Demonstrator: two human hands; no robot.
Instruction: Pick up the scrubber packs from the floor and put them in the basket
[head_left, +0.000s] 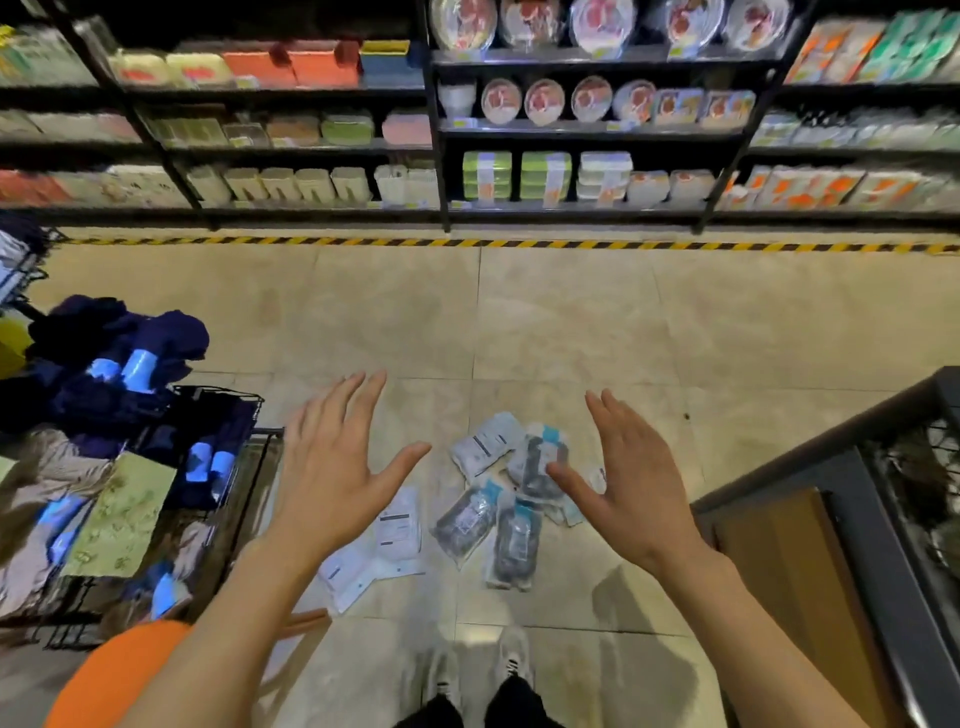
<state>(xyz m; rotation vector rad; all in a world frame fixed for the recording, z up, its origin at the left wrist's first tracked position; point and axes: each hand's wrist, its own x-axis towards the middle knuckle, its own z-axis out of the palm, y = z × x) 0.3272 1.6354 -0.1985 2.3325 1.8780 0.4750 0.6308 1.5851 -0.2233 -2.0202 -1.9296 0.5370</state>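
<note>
On the beige tiled floor, just ahead of the person's white shoes: a loose heap of clear plastic scrubber packs, some showing dark scrubber material, some lying white label side up, several overlapping. One white pack lies at the heap's left edge, partly under the left forearm in this view.

Left hand: raised above the floor, palm down, fingers straight and spread; grip wide, holding nothing.

Right hand: raised likewise, fingers straight, thumb out toward the heap; grip wide, holding nothing. Its thumb overlaps a dark pack in view; contact cannot be told.

Basket: black wire basket at left, holding dark blue cloth and blue-labelled goods; a second dark wire-sided bin stands at right. Which one is meant for the packs cannot be told.

Background: black metal shelving stocked with plates and food boxes; yellow-and-black tape strip on the floor before it.

Step in hand, by judgement: the reach, no pack lifted yet, task at its start. Next move calls for lowering both hands to the heap and closing on one or more packs; slick wrappers may slide apart if gathered loosely.
</note>
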